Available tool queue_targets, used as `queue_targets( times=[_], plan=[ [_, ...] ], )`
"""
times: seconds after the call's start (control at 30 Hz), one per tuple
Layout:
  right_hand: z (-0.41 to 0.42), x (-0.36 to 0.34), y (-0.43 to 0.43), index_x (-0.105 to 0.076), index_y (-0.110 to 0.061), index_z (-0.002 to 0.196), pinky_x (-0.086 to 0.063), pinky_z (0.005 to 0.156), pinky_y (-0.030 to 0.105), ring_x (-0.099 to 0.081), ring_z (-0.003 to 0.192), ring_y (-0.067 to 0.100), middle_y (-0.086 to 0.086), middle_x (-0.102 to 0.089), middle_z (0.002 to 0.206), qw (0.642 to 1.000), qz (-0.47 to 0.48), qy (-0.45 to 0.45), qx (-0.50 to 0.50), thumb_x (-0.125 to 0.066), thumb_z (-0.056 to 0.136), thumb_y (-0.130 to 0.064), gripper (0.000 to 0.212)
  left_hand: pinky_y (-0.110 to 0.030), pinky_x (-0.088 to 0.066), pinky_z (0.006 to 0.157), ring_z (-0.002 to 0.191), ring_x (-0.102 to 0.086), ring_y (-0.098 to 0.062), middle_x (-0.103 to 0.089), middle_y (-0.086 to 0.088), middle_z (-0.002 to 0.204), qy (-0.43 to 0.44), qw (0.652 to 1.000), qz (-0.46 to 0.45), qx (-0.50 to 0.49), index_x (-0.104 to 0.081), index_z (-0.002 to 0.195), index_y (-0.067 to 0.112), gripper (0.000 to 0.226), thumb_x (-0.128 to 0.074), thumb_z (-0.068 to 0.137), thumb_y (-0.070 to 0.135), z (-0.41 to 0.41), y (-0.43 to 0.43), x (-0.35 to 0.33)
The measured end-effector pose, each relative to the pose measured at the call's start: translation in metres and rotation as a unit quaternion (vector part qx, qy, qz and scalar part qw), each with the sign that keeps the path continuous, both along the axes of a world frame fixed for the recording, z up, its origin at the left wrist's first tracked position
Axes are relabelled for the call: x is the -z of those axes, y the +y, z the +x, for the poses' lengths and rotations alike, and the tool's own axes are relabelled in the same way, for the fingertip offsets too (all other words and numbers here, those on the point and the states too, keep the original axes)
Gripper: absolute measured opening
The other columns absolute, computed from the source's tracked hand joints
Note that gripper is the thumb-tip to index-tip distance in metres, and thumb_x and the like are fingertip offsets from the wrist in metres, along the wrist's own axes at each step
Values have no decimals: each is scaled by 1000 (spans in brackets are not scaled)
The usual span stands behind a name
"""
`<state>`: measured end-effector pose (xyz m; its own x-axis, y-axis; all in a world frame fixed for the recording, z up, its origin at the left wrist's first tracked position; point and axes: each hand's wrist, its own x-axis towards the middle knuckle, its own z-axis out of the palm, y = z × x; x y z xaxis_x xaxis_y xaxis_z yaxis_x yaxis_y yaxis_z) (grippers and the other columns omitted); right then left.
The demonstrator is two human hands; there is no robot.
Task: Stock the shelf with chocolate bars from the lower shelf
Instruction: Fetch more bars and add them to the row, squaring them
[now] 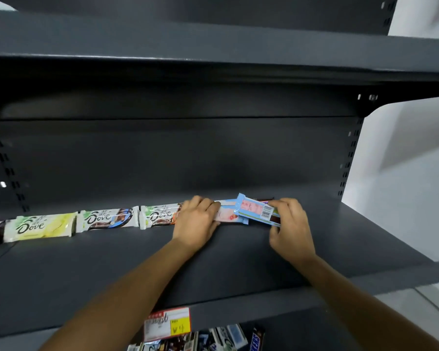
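Both forearms reach in over the dark grey shelf (238,262). The left hand (197,221) lies palm-down, fingers curled loosely over the end of a pale pink bar (227,215) lying flat in the row. The right hand (289,224) pinches a light blue bar (257,210), tilted, its left end overlapping the pink one. To the left, three Dove bars (107,219) lie end to end. Below, a price tag (167,323) hangs on the shelf edge above more bars (213,338) on the lower shelf. A white wall (403,173) stands at right.
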<state>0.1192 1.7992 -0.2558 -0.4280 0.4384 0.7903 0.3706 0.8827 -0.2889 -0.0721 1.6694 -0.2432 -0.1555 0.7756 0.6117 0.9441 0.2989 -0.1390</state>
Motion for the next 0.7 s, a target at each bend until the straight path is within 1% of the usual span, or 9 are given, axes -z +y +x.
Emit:
queue_targets(
  times=[0.13,0.23,0.27,0.3,0.37,0.43,0.57,0.7],
  plan=[
    [-16,-5,16,-61,-9,107,-47,83,38,-55,95,26,8,-55,104,1000,-16,-10,10,-58,56,9,54,-32,-47,59,73,-58,-23,-63,2,79,4,1000,-28,-14,-68,88,18,37,-82,59,36,-6,29,3],
    [-27,-8,27,-61,-10,107,-48,82,40,-54,95,25,7,-54,104,999,-33,-10,8,-58,57,9,53,-30,-46,57,69,-57,-20,-62,2,75,1,998,-53,-32,-69,83,18,37,-84,55,38,-8,46,8],
    [-32,-10,31,-60,-10,107,-48,82,41,-54,95,25,7,-54,104,999,-42,-4,5,-58,58,8,52,-31,-46,59,72,-57,-20,-63,2,77,-3,997,-59,-43,-69,85,18,35,-82,58,37,-8,49,9],
    [-36,-12,34,-60,-10,107,-48,82,41,-53,94,24,6,-53,104,999,-51,4,1,-58,58,8,52,-32,-47,64,77,-57,-21,-64,0,83,-12,997,-67,-45,-68,91,18,33,-78,65,35,-8,52,10],
    [-46,-18,40,-60,-10,107,-48,81,42,-54,93,24,7,-52,104,997,-70,23,-5,-59,59,8,52,-34,-43,79,96,-54,-25,-61,-4,102,-47,996,-71,-41,-62,109,15,31,-62,82,30,-8,57,14],
    [-55,-20,45,-60,-9,107,-49,80,44,-54,91,26,7,-51,104,996,-83,36,-9,-58,58,9,53,-34,-38,87,107,-49,-25,-56,-4,114,-60,995,-68,-47,-55,121,16,32,-51,90,26,-10,61,17],
    [-74,-20,54,-59,-13,106,-49,80,46,-53,91,26,4,-48,103,992,-118,43,-21,-55,56,9,55,-31,-36,90,110,-45,-23,-53,-2,120,-81,991,-71,-74,-51,126,19,34,-46,93,27,-11,68,17],
    [-85,-11,55,-58,-16,106,-49,82,46,-53,93,26,2,-47,103,987,-143,46,-48,-53,57,6,54,-31,-36,90,111,-44,-22,-52,-1,120,-100,988,-74,-96,-51,127,19,35,-48,92,27,-15,75,19]
  ],
)
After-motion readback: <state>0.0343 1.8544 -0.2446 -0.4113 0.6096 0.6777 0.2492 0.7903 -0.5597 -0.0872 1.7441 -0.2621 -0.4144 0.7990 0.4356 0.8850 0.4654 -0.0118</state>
